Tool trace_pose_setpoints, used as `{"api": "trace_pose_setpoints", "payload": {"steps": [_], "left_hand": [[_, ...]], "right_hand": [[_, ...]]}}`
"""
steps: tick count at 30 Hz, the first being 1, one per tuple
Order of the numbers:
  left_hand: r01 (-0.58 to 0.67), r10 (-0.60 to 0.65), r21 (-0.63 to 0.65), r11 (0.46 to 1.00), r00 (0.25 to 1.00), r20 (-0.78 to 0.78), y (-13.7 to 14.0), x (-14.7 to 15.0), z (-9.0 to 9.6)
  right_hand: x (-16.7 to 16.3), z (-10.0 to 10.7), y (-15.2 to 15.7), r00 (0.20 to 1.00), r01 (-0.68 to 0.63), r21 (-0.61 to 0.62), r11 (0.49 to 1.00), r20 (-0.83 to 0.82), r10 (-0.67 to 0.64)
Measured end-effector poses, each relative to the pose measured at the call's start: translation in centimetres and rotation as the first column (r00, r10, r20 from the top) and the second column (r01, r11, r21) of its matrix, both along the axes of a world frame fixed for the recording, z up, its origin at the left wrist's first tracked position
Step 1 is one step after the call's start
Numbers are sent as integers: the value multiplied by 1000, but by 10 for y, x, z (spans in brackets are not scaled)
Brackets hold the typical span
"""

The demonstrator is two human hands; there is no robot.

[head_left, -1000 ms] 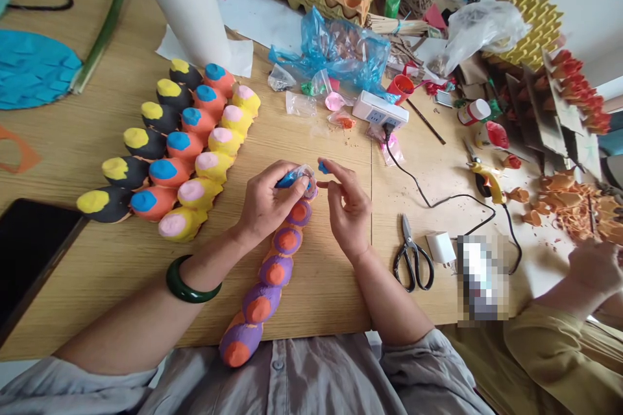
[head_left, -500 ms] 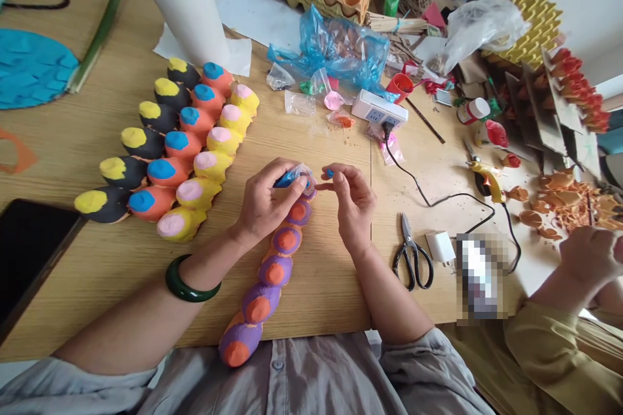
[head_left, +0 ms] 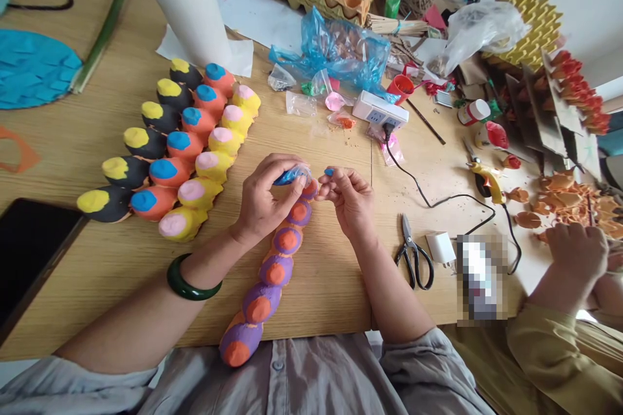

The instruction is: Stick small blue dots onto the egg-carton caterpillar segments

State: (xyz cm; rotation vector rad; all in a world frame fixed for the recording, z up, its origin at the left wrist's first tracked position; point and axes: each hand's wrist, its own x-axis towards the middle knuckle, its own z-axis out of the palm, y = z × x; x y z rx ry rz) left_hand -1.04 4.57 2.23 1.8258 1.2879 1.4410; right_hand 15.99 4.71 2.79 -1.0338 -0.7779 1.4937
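My left hand (head_left: 270, 198) is closed around a small clear plastic bag with blue clay (head_left: 291, 175) in it. To its right, my right hand (head_left: 349, 200) pinches a little piece of blue clay (head_left: 329, 172) between thumb and forefinger. Beneath both hands runs a strip of purple egg-carton cups with orange tips (head_left: 275, 274), slanting from the table's front edge up to my fingers. Its far end is partly hidden by my hands. Left of it lie rows of painted cups: black with yellow tips (head_left: 135, 141), orange with blue tips (head_left: 181, 144) and yellow with pink tips (head_left: 211, 164).
On the right are scissors (head_left: 413, 253), a white charger (head_left: 440, 248) and a power strip (head_left: 380, 108) with a black cord. A co-worker's hand (head_left: 577, 253) is near orange carton scraps (head_left: 579, 198). A white bottle (head_left: 192, 19) and blue bag (head_left: 341, 45) stand behind.
My right hand's fingers have curled in, and the blue clay piece at its fingertips shows longer. My left hand keeps hold of the bag. The co-worker's hand has shifted left.
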Motion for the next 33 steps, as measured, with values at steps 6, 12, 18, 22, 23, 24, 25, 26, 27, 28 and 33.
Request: {"api": "trace_pose_setpoints", "payload": {"steps": [6,12,18,22,23,24,25,26,27,28,33], "left_hand": [[-10,9,-50,999,1000,-28,0,0,1],[18,-18,14,1000,1000,21,0,0,1],[28,-28,1,1000,1000,7,0,-1,2],[10,-11,-50,999,1000,-13,0,-1,4],[11,-11,-46,999,1000,-10,0,-1,4],[13,-13,-40,999,1000,-5,0,-1,4],[13,-13,-34,999,1000,1,0,-1,4],[13,-13,-32,999,1000,5,0,-1,3],[12,-12,-36,999,1000,6,0,-1,3],[10,-10,-46,999,1000,4,0,-1,3],[5,-5,-57,998,1000,1,0,-2,2]], "right_hand": [[5,-3,3,996,-80,-65,995,-41,77],[10,-10,6,987,-128,-34,991,-107,124],[14,-14,7,988,-149,10,989,-41,149],[15,-14,8,992,-105,-45,993,-67,102],[15,-14,9,992,-96,-54,994,-83,91],[15,-15,10,991,-97,-58,994,-98,91],[16,-16,10,989,-108,-61,992,-109,101],[16,-17,11,986,-123,-62,991,-117,115],[16,-18,11,984,-136,-64,989,-122,127],[16,-19,11,983,-145,-65,987,-125,136],[16,-18,11,985,-121,-53,991,-129,113]]}}
